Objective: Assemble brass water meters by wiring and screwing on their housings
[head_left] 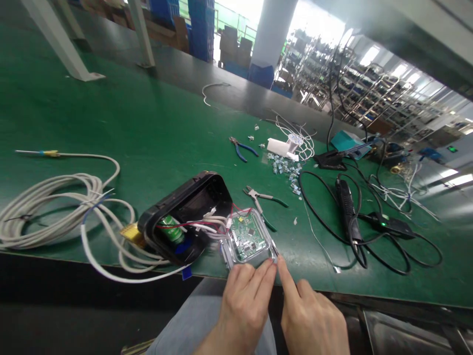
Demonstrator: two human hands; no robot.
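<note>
Circuit board (247, 237) sits in its clear plastic case (226, 252) at the table (148, 133) edge, wires (214, 228) running to the open black housing (185, 231) (not closed up yet), my left hand (242, 310) and right hand (312, 315) pinching the case's corner.

Two hands (244, 310); two pliers (240, 149); one circuit board (247, 236); one black housing (185, 217).

Daylight pours through the bright windows (314, 19) far off, blown out to white, and soft glare lies across the glossy green rubber bench mat (148, 113). The wide lens bends the mat's front edge and tilts the distant steel shelving (369, 98); the clear plastic case (225, 251) blurs slightly along one side.
</note>
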